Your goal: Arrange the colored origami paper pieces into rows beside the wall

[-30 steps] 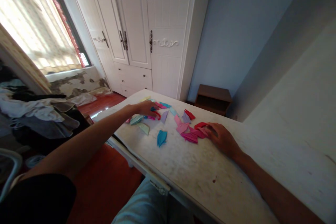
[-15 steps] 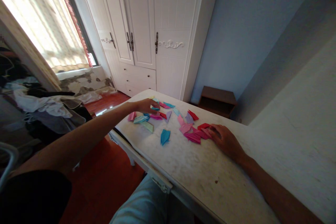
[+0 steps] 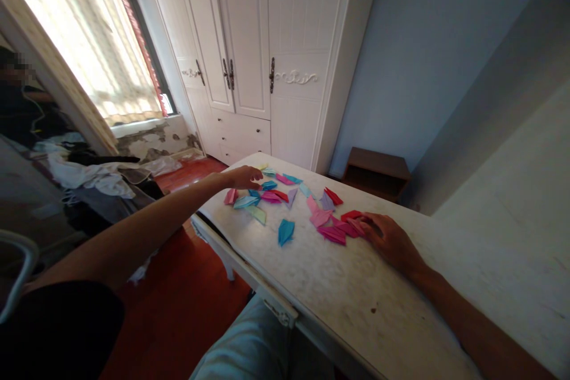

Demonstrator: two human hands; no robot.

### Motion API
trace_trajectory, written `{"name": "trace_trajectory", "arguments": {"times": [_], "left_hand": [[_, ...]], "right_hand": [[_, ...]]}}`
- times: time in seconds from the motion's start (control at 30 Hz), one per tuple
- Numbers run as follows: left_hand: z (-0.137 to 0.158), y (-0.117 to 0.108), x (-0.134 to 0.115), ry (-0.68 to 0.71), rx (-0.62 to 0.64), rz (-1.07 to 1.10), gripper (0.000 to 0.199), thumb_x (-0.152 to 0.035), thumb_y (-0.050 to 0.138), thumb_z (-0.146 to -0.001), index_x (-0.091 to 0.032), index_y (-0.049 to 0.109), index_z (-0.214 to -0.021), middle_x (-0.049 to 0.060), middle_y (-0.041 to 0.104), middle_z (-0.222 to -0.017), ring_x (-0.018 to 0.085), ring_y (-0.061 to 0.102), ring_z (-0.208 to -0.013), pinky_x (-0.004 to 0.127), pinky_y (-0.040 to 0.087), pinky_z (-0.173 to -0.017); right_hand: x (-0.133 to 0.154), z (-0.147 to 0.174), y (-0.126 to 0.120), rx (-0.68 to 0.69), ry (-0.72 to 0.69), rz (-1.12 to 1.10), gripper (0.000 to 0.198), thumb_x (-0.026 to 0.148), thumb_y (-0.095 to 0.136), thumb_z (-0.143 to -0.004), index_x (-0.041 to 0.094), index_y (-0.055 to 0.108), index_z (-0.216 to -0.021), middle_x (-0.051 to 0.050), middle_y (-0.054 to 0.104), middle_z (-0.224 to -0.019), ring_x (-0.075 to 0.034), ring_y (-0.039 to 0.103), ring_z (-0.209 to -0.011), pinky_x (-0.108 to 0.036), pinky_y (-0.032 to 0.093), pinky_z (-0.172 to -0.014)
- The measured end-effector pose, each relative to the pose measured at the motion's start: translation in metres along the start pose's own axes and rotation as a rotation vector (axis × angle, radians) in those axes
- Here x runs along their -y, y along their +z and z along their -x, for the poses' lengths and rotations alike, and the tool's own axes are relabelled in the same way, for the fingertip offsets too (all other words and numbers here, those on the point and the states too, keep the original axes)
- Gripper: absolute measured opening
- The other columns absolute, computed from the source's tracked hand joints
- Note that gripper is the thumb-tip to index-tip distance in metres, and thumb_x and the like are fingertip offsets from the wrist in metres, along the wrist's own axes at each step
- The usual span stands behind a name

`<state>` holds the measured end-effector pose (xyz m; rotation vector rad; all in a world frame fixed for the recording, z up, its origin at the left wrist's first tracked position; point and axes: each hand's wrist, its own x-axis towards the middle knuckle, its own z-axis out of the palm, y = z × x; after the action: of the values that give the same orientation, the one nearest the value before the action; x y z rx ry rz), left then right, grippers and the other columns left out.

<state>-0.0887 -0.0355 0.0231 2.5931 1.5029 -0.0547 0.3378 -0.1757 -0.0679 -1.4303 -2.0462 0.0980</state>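
Note:
Folded paper pieces in many colours lie scattered over the table. My left hand [image 3: 246, 178] hovers at the far left of the group, fingers stretched and apart, just beside a blue folded paper piece [image 3: 269, 186]. Nearby are a light blue piece [image 3: 246, 202], a pale green piece [image 3: 256, 214] and a magenta piece [image 3: 271, 196]. My right hand [image 3: 388, 238] rests at the right end of the pink pieces, its fingertips closed on a pink folded paper piece [image 3: 355, 227]. A red piece [image 3: 351, 215] lies just behind it. One blue piece [image 3: 285, 231] sits apart near the front.
The pale table [image 3: 329, 291] has a drawer front along its near edge. Behind it stands a white wardrobe [image 3: 294, 113], with a brown shelf box [image 3: 377, 160] to its right. Piled clothes [image 3: 89, 175] are at the left, and a wall borders the right side.
My left hand has drawn slightly back from the blue folded paper piece, which now shows more fully. My right hand stays at the pink piece. The view has shifted slightly.

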Motion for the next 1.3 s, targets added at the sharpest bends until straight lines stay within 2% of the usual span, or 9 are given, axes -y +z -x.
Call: {"name": "trace_trajectory", "arguments": {"times": [0.17,0.4,0.63,0.8,0.93,1.07,1.13,1.2,1.3], "left_hand": [[-0.015,0.013,-0.007,-0.026,-0.018,-0.043,0.046,-0.039,0.062,-0.079,-0.016,0.062,-0.119,0.009,0.069,-0.114,0.02,0.065,-0.098,0.024,0.047,-0.08],[-0.031,0.02,-0.02,-0.052,-0.053,-0.095,0.03,-0.027,0.061,-0.077,-0.021,0.067,-0.106,0.005,0.071,-0.107,0.021,0.065,-0.096,0.024,0.046,-0.079],[-0.033,0.016,-0.05,-0.109,-0.252,-0.096,0.038,-0.021,0.051,-0.082,-0.013,0.062,-0.117,0.014,0.064,-0.119,0.026,0.059,-0.108,0.033,0.046,-0.091],[-0.037,0.02,-0.112,-0.007,-0.355,-0.012,0.036,-0.024,0.048,-0.085,-0.015,0.062,-0.118,0.01,0.065,-0.116,0.021,0.06,-0.105,0.031,0.045,-0.094],[-0.018,0.036,-0.191,0.197,-0.447,0.344,0.028,-0.023,0.051,-0.084,-0.017,0.067,-0.106,0.008,0.067,-0.105,0.018,0.063,-0.088,0.03,0.049,-0.083],[0.018,0.064,-0.261,0.424,-0.321,0.566,0.02,-0.021,0.053,-0.084,-0.02,0.069,-0.095,0.006,0.07,-0.088,0.017,0.063,-0.077,0.028,0.048,-0.072],[0.033,0.079,-0.281,0.478,-0.284,0.604,0.018,-0.024,0.054,-0.085,-0.021,0.07,-0.093,0.006,0.07,-0.085,0.017,0.062,-0.073,0.029,0.047,-0.069],[0.044,0.091,-0.29,0.511,-0.239,0.61,0.017,-0.025,0.053,-0.087,-0.021,0.07,-0.09,0.006,0.07,-0.083,0.017,0.062,-0.073,0.029,0.046,-0.068],[0.052,0.1,-0.288,0.506,-0.177,0.617,0.017,-0.024,0.053,-0.087,-0.021,0.069,-0.088,0.006,0.069,-0.081,0.017,0.062,-0.073,0.029,0.045,-0.068]], "right_hand": [[0.0,0.0,0.0,-0.016,0.001,0.007,0.041,0.047,0.043,-0.093,0.017,0.066,-0.107,-0.013,0.068,-0.105,-0.028,0.061,-0.097,-0.044,0.048,-0.087],[0.003,-0.001,-0.001,-0.008,-0.008,0.004,0.037,0.044,0.044,-0.094,0.019,0.067,-0.106,-0.011,0.069,-0.104,-0.027,0.062,-0.094,-0.043,0.049,-0.084],[0.005,-0.003,-0.004,0.009,-0.005,-0.006,0.035,0.04,0.043,-0.094,0.018,0.066,-0.109,-0.011,0.069,-0.105,-0.027,0.061,-0.097,-0.042,0.047,-0.087],[0.005,-0.003,-0.004,-0.01,0.004,-0.018,0.032,0.037,0.044,-0.094,0.018,0.066,-0.109,-0.011,0.069,-0.106,-0.025,0.061,-0.097,-0.04,0.047,-0.088],[0.001,-0.002,-0.003,-0.049,0.033,-0.061,0.03,0.028,0.044,-0.09,0.018,0.066,-0.109,-0.01,0.069,-0.106,-0.024,0.062,-0.098,-0.04,0.047,-0.089],[-0.002,-0.003,-0.006,-0.096,0.098,-0.175,0.028,0.026,0.045,-0.087,0.02,0.066,-0.104,-0.007,0.071,-0.1,-0.023,0.065,-0.093,-0.037,0.05,-0.086],[-0.002,-0.003,-0.007,-0.13,0.163,-0.248,0.025,0.03,0.047,-0.087,0.021,0.066,-0.101,-0.005,0.072,-0.09,-0.021,0.067,-0.083,-0.035,0.052,-0.079],[-0.001,-0.003,-0.009,-0.14,0.254,-0.345,0.027,0.036,0.049,-0.087,0.019,0.065,-0.102,-0.004,0.072,-0.082,-0.018,0.065,-0.063,-0.031,0.053,-0.063],[0.001,-0.002,-0.011,-0.108,0.375,-0.521,0.036,0.044,0.053,-0.084,0.016,0.063,-0.104,-0.003,0.07,-0.075,-0.011,0.05,-0.038,-0.024,0.04,-0.036]]}}
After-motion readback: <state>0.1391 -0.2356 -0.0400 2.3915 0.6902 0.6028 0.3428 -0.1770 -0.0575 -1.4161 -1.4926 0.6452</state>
